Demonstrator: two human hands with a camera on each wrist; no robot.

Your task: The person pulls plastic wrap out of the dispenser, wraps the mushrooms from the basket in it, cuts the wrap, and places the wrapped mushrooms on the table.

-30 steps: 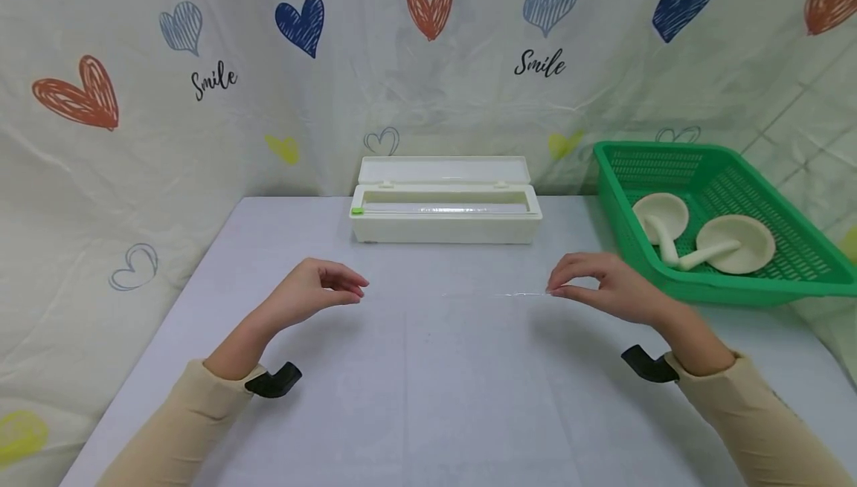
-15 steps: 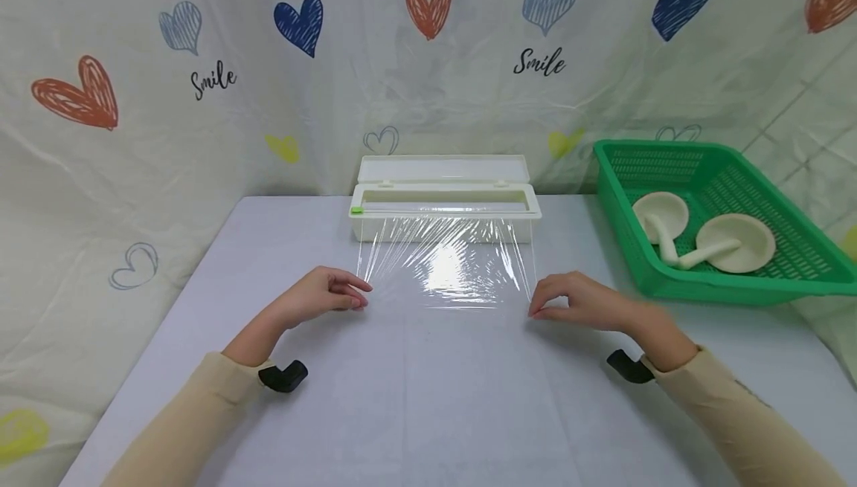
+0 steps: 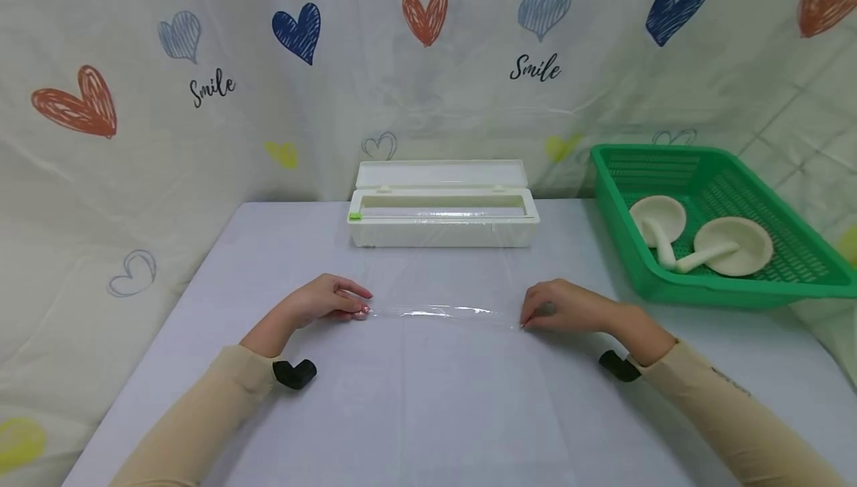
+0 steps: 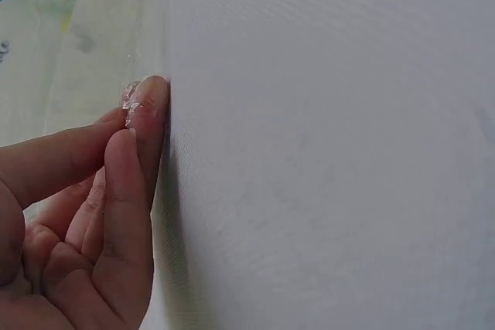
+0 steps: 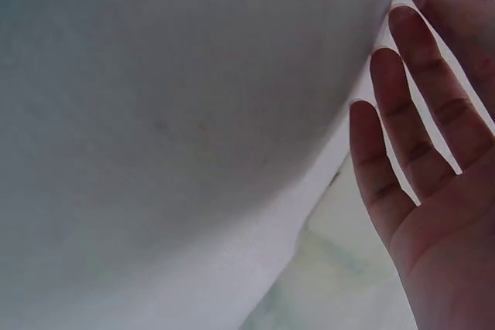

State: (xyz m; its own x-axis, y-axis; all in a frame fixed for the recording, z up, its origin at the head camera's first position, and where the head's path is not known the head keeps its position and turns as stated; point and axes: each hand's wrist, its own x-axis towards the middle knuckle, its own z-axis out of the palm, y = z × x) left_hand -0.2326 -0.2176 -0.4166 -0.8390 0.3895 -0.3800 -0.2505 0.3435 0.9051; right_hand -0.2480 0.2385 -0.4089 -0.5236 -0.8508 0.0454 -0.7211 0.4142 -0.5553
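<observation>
Film (image 3: 438,311) is stretched over the worktop (image 3: 455,413), its ends pinched by the fingers of the left hand (image 3: 326,299) and right hand (image 3: 561,306). Beyond the fingers, a box (image 3: 442,233) is seen open; a length seems drawn out, apparently not yet cut.

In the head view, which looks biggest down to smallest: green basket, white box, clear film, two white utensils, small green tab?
Largest to smallest:
green basket
white box
right utensil
left utensil
green tab
Unsure: the clear film, whose outline is too faint to rank.
</observation>
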